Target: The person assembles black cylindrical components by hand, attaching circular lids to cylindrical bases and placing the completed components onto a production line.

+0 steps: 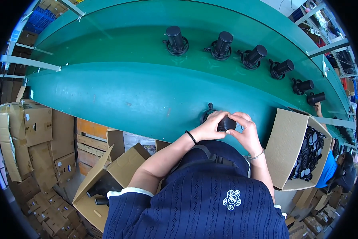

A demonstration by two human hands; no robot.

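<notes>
In front of my body, at the near edge of the green bench, stands a black microphone [226, 124] in a round shock mount [206, 114]. My left hand [211, 128] is closed around its side. My right hand [246, 130] pinches the top end from the other side, with thumb and fingers curved about the rim. The fingers hide much of the microphone's body and part of the mount. Farther back, several like microphones [222, 44] in mounts stand in a curved row on the darker green belt [119, 47].
Right of my hands, an open carton [284, 147] holds many small black round parts [308, 153]. Another open carton [125, 167], with black cylinders inside, is at lower left. Stacked cartons [37, 123] line the left. A co-worker's hand [318, 108] touches the row's far-right microphone [316, 98].
</notes>
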